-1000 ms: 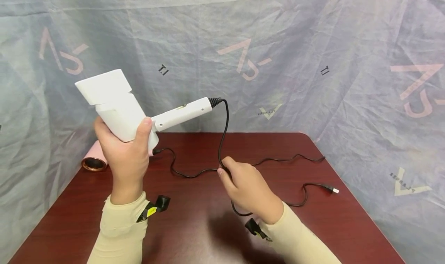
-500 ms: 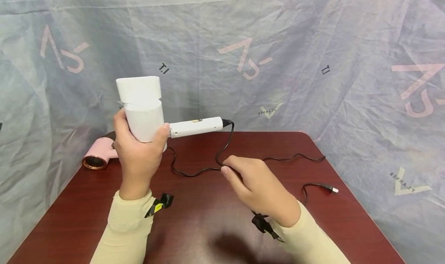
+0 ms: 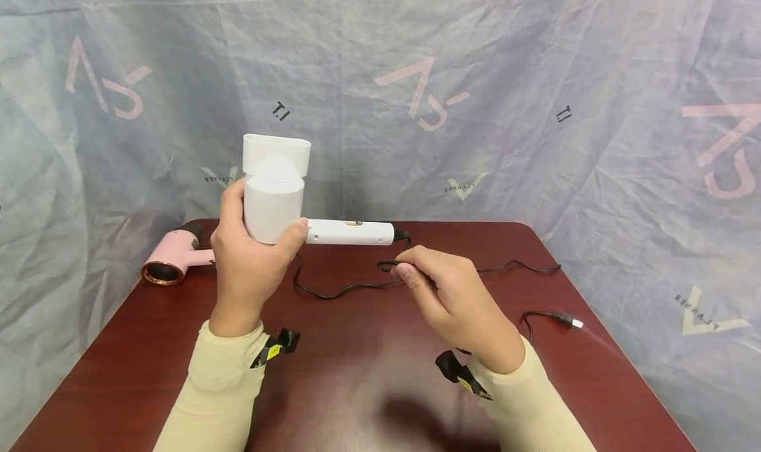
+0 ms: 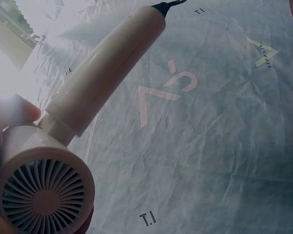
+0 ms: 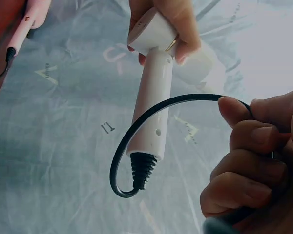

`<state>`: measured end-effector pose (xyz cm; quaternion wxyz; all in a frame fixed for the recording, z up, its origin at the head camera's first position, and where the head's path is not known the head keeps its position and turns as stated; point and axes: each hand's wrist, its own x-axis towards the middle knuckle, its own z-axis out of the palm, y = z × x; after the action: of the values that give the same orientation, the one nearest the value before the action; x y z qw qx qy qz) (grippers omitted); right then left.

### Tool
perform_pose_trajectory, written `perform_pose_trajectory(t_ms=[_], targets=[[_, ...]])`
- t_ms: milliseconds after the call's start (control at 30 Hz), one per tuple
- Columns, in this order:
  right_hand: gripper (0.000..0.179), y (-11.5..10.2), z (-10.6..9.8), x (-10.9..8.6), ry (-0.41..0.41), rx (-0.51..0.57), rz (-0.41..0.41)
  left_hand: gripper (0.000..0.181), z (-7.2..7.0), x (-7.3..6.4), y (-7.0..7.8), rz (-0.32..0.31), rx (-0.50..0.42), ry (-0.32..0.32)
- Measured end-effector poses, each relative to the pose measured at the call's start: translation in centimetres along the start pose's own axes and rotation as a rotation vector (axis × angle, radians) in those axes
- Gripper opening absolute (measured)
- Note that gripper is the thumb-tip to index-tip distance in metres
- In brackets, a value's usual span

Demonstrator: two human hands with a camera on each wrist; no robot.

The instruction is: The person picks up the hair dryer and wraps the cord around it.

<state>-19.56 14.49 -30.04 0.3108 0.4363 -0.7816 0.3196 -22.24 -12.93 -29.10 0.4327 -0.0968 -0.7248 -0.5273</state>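
A white hair dryer (image 3: 275, 207) is held up above the table by my left hand (image 3: 250, 273), its fingers wrapped round the barrel. The flat nozzle points up, and the handle (image 3: 351, 232) extends to the right. In the left wrist view the round slatted grille (image 4: 45, 197) at the barrel's rear end shows. My right hand (image 3: 460, 300) pinches the dryer's black cord (image 3: 388, 265) between thumb and forefinger. Between the handle's end and that pinch, the cord (image 5: 161, 105) bends in a loop in the right wrist view. The other right fingers are curled.
A pink hair dryer (image 3: 172, 257) lies at the table's back left. Its black cord (image 3: 339, 295) runs across to the right edge. A plug (image 3: 569, 321) rests on the right side of the dark red table (image 3: 333, 399). Grey printed cloth (image 3: 357, 108) hangs behind.
The white dryer has moved right and turned, so its nozzle points straight up and its handle lies level. My right hand has shifted right and slightly up, still pinching the cord.
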Motion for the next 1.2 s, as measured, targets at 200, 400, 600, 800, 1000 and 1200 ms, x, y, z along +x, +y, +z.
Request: perform_pose_trajectory(t_ms=[200,400,600,800,1000,1200], targets=[[0.009,0.8,0.0,0.4,0.042,0.001,-0.058,0.073,-0.2,0.0,0.7,-0.002,-0.003,-0.053],[0.007,1.5,-0.2,0.1,0.112,-0.010,-0.018,0.074,-0.3,-0.1,0.8,0.003,-0.017,-0.082],[0.007,1.9,-0.4,0.0,0.179,-0.016,-0.004,0.078,0.1,0.0,-0.9,0.004,-0.024,-0.132],[0.009,2.3,-0.5,0.0,0.210,-0.037,0.023,0.082,0.1,-0.1,-2.5,0.025,-0.073,-0.169],[0.009,2.7,-0.6,0.0,0.226,-0.028,0.067,0.081,0.0,0.0,-2.6,0.044,-0.143,-0.207],[0.013,3.2,-0.5,0.0,0.222,0.013,0.122,0.080,-0.2,0.1,-2.4,0.038,-0.241,-0.251]])
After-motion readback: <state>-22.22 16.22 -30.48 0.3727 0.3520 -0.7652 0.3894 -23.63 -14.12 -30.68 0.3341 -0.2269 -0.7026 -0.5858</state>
